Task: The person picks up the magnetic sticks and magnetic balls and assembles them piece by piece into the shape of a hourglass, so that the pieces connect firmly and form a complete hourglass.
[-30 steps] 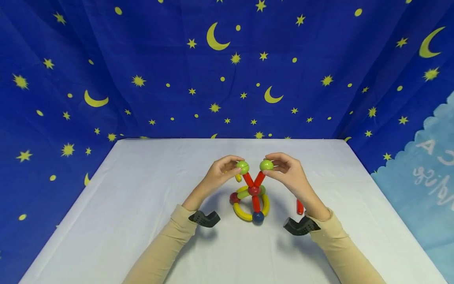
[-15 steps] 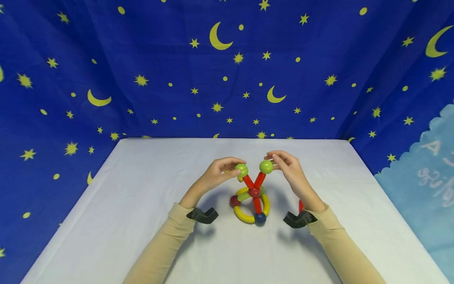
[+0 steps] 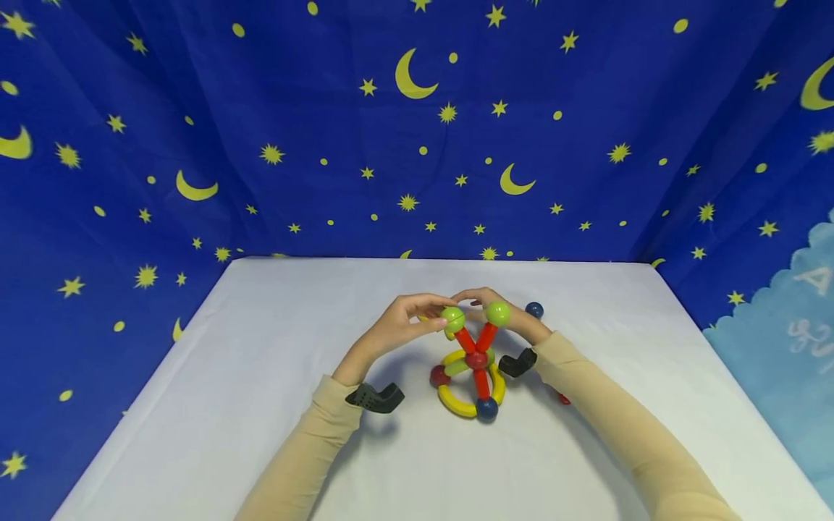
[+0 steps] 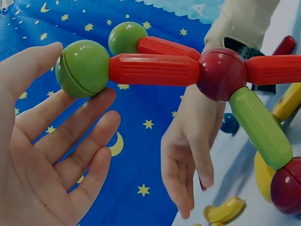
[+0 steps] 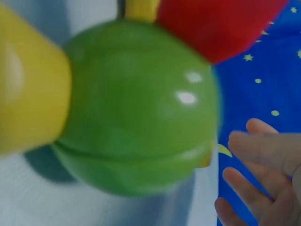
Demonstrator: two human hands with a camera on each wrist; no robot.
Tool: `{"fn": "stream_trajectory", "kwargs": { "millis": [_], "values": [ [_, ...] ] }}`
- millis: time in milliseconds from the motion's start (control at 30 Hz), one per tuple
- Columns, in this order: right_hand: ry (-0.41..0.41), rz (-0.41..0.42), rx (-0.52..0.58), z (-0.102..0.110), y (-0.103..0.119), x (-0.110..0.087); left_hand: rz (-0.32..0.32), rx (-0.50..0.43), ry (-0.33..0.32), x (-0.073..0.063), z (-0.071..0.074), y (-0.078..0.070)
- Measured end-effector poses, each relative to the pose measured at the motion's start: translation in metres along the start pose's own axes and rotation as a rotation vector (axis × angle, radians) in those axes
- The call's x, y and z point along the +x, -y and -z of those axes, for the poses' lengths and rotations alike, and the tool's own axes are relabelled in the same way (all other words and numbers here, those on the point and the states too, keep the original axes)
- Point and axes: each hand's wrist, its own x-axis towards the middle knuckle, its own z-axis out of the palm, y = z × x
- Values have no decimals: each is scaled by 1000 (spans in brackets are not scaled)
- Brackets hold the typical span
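Observation:
A toy figure of magnetic balls and rods stands on the table. Its base ring has yellow curved rods (image 3: 458,401), a blue ball (image 3: 486,409) and a dark red ball (image 3: 439,375). Two red rods rise in a V from a red ball (image 3: 476,359), each topped by a green ball. My left hand (image 3: 397,329) pinches the left green ball (image 4: 84,68) between thumb and fingers. Behind the figure, my right hand (image 4: 188,141) reaches over a loose yellow curved rod (image 4: 225,210), its fingers apart from the right green ball (image 3: 498,314) and holding nothing.
A loose blue ball (image 3: 534,310) lies behind the right wrist. Part of a red rod (image 3: 563,399) shows beside the right sleeve. The white table (image 3: 293,304) ends at a blue curtain (image 3: 339,130) with stars and moons. Both wrists carry black camera mounts.
My right hand has let go of the right green ball and swung left behind the figure, uncovering the loose blue ball. My left hand keeps its hold on the left green ball.

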Motion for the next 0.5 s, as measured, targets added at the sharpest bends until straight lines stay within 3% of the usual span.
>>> {"fn": "stream_trajectory", "kwargs": {
  "millis": [233, 300, 500],
  "values": [
    [86, -22, 76, -12, -22, 2, -3, 22, 7, 0, -5, 0],
    [94, 3, 83, -11, -26, 0, 0, 32, 7, 0, -5, -1],
    [58, 112, 90, -5, -11, -14, -3, 31, 11, 1, -1, 0]
  ]
}}
